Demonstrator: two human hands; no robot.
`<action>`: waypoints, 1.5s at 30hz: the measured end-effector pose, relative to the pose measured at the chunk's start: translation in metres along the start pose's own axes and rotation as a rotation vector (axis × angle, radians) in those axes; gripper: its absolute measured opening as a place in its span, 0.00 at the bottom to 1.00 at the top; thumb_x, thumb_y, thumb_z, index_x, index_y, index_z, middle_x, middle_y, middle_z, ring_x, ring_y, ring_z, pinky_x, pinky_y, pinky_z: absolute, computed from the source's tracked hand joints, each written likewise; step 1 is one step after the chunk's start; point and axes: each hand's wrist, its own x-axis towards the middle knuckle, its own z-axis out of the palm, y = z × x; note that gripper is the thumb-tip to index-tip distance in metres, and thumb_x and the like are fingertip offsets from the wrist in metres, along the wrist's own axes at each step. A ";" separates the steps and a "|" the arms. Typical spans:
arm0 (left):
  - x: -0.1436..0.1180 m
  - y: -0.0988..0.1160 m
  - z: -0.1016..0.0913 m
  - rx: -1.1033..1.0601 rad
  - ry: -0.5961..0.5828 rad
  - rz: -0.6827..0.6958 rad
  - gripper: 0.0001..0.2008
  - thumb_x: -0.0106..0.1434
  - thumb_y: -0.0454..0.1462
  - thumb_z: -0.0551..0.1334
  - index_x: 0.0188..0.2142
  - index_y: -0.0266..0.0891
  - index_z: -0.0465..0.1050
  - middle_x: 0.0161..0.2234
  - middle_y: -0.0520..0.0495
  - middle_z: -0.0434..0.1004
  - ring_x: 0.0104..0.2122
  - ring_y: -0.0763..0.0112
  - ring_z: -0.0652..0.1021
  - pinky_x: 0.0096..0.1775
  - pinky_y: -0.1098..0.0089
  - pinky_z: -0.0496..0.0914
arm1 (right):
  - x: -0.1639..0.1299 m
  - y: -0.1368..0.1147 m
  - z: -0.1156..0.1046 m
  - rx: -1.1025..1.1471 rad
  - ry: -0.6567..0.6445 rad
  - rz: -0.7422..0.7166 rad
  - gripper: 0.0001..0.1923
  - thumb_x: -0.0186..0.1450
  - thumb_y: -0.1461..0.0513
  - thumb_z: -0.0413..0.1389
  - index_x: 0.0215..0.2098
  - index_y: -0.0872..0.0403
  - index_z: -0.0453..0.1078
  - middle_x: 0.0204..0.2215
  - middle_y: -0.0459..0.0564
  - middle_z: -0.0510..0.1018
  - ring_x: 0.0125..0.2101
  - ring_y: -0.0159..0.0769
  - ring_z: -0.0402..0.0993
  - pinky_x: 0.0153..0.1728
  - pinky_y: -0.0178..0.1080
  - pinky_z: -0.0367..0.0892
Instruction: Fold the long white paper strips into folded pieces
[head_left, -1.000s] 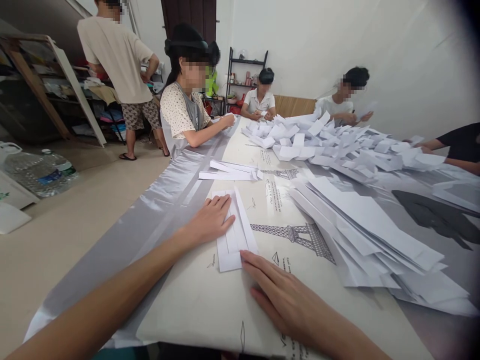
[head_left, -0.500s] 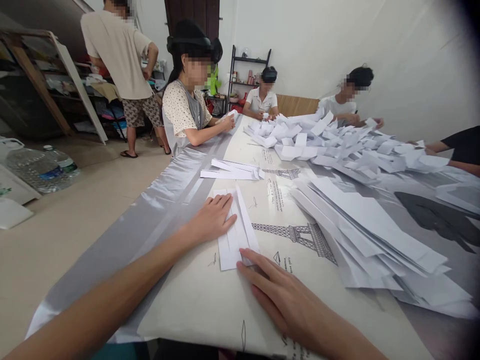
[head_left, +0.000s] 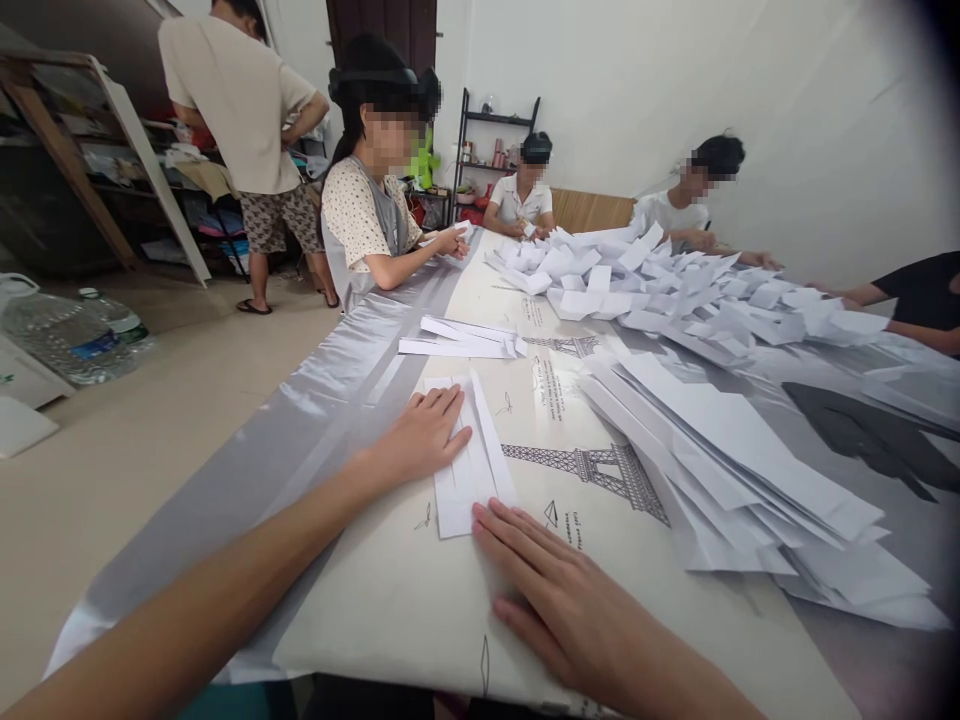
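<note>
In front of me a creased sheet of white paper [head_left: 455,505] lies on the table, its right side folded over in a long flap. My left hand [head_left: 429,432] rests flat on its upper left part, fingers stretched out and the thumb pointing right across it. At the sheet's lower right corner lies my right hand [head_left: 536,575], its fingers straight and side by side, fingertips touching the paper's edge. Just beyond the sheet are several narrow folded paper strips [head_left: 461,345]. A fanned stack of white paper [head_left: 720,460] sits to the right.
A large heap of folded papers [head_left: 660,275] covers the table's far right. A dark flat object [head_left: 862,430] lies beyond the stack. Several people sit around the table; one person [head_left: 232,110] stands at the shelves. Water bottles [head_left: 97,335] are on the floor at left.
My right hand's fingers have drawn together along the paper's lower right edge. My left hand has stayed in place. The co-worker at left has shifted their hands on their paper.
</note>
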 end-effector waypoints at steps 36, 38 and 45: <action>-0.002 -0.003 -0.005 -0.062 0.046 0.017 0.24 0.75 0.45 0.47 0.66 0.40 0.60 0.65 0.37 0.64 0.60 0.53 0.67 0.58 0.52 0.62 | 0.029 0.044 -0.023 -0.091 0.144 -0.178 0.13 0.75 0.67 0.49 0.48 0.50 0.75 0.43 0.46 0.84 0.34 0.34 0.82 0.33 0.35 0.76; -0.003 -0.004 -0.004 -0.091 0.061 0.008 0.24 0.76 0.45 0.47 0.66 0.40 0.59 0.64 0.38 0.64 0.60 0.54 0.67 0.58 0.52 0.62 | 0.031 0.048 -0.021 -0.114 0.172 -0.179 0.13 0.75 0.67 0.49 0.48 0.50 0.75 0.40 0.46 0.84 0.34 0.35 0.81 0.34 0.36 0.76; -0.004 -0.005 -0.002 -0.157 0.246 0.023 0.21 0.75 0.42 0.49 0.64 0.38 0.61 0.61 0.35 0.66 0.60 0.53 0.67 0.58 0.52 0.64 | 0.040 0.083 -0.022 -0.206 0.526 -0.216 0.11 0.72 0.72 0.49 0.47 0.58 0.70 0.40 0.56 0.81 0.41 0.39 0.80 0.41 0.41 0.77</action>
